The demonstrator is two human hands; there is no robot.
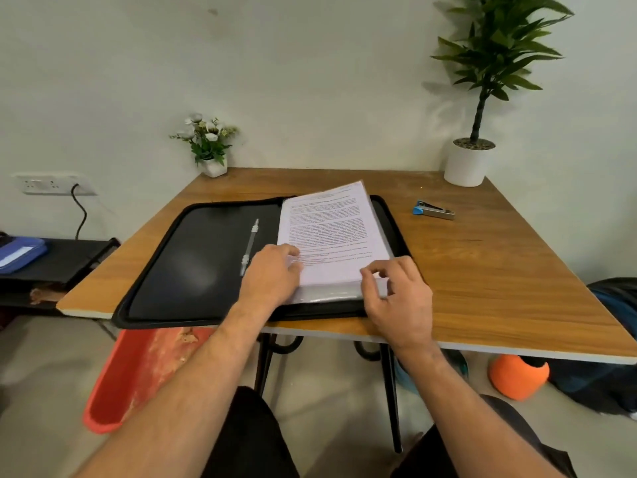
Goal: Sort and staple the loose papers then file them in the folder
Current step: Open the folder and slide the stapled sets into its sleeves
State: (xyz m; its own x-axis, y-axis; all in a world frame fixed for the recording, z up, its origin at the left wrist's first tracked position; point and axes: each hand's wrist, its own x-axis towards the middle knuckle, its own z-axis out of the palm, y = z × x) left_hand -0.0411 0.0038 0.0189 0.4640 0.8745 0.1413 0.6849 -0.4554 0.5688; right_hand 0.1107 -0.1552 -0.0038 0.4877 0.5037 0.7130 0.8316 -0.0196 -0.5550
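Observation:
A black zip folder (pixel 193 257) lies open near the front edge of the wooden table (pixel 499 270). A stack of printed papers (pixel 327 229) sits on its right half, over clear plastic sleeves (pixel 331 293). My left hand (pixel 272 274) presses flat on the stack's lower left corner. My right hand (pixel 396 291) pinches the lower right corner of the papers and sleeve between thumb and fingers. A clear binder rod (pixel 250 246) runs along the folder's spine. A blue and silver stapler (pixel 433 210) lies on the table to the right of the folder.
A small white flower pot (pixel 214 167) stands at the table's back left, a tall potted plant (pixel 468 163) at the back right. Under the table are a red bin (pixel 138 374) and an orange object (pixel 518 376). A black side shelf with a blue case (pixel 19 253) stands left.

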